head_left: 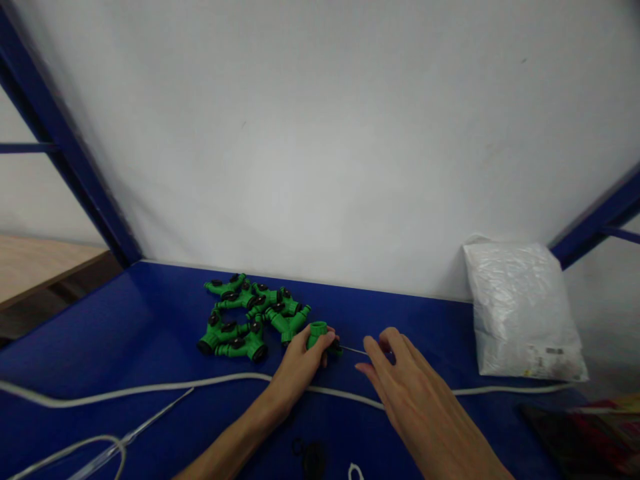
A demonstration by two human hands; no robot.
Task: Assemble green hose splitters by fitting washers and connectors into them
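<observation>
My left hand (300, 360) is closed around a green plastic hose splitter (318, 329), its round threaded opening facing up. From the right, my right hand (407, 383) pinches a thin metal rod (353, 349), perhaps a small screwdriver or pick; its handle is hidden by the fingers. The rod's far end meets the right side of the held splitter, and I cannot tell whether it goes inside. Just left of my left hand lies a group of several similar green splitters (287, 325) with black valve knobs and black end caps.
A white cable (200, 383) crosses the blue table (150, 320), passing under my hands. A clear tube-like tool (133, 433) lies at the lower left. Dark round parts (314, 459) sit near the front. A white plastic package (523, 310) leans on the wall at right.
</observation>
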